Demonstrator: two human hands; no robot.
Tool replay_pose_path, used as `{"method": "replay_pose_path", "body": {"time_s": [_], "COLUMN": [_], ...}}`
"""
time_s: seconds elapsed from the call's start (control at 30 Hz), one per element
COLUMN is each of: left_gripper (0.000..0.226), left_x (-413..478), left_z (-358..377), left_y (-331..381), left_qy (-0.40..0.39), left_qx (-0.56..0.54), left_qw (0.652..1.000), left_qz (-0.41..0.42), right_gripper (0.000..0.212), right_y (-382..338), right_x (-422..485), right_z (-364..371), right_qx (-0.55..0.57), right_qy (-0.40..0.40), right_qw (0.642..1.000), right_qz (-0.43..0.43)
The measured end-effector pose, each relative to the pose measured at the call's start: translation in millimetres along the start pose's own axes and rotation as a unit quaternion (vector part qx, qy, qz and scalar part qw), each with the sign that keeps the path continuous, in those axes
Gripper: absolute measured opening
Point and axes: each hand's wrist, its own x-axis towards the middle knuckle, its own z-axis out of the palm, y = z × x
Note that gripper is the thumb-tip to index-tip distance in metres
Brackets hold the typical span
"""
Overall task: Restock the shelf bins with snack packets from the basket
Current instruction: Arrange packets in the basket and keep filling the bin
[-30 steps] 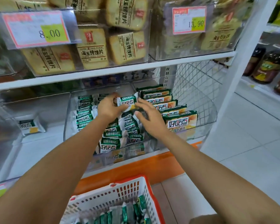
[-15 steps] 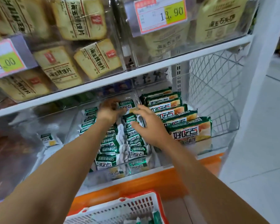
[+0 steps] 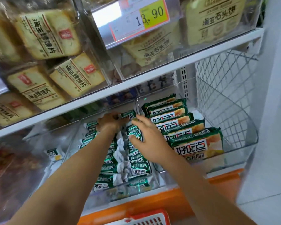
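Two hands are reached into a clear bin (image 3: 97, 200) on the lower shelf. One small snack packet (image 3: 128, 114), green and white with white print, is gripped in the curled fingers of the left hand (image 3: 109, 122) at the far end of the bin, just under the white shelf board (image 3: 152, 78). The right hand (image 3: 148, 143) is held with its fingers straight and a little spread, and they are laid on the tops of the packets; nothing is held in it.

The bin is filled with several rows of the same small packets (image 3: 136, 169), which are stood on edge, close together. Larger green packets (image 3: 193, 143) of the same kind are stood in the bin just beside it, to the right.

The fingertips of the left hand are blurred and partly covered by the packet, so their exact hold cannot be told. Only the red rim and a piece of white grid of the basket (image 3: 151, 219) are seen at the bottom edge; what lies in it is cut off. The bin to the left is dimmed by glare, and one single small packet (image 3: 53, 153) is made out in it.
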Motion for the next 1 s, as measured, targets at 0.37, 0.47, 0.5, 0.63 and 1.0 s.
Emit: {"method": "replay_pose_path", "body": {"time_s": [0.37,0.47,0.5,0.63,1.0], "left_gripper": [0.047,0.039,0.037,0.038,0.028], "left_x": [-2,-6,-6,-3,-6], "left_z": [-2,-3,-3,0,-2], "left_y": [13,15,17,19,28], "left_qy": [0.01,0.025,0.036,0.088,0.086], "left_qx": [0.079,0.053,0.056,0.103,0.146], "left_qw": [0.992,0.99,0.988,0.976,0.96], "left_qz": [0.102,0.131,0.14,0.171,0.221], "right_gripper": [0.053,0.052,0.052,0.05,0.044], "right_y": [2,2,2,2,1], "right_x": [2,2,2,1,2], "right_z": [2,2,2,2,2], "right_qx": [0.017,0.019,0.019,0.021,0.019], "right_qy": [0.011,0.012,0.013,0.02,0.028], "right_qw": [1.0,1.0,1.0,1.0,0.999], "right_qz": [-0.003,-0.002,-0.003,-0.008,-0.009]}}
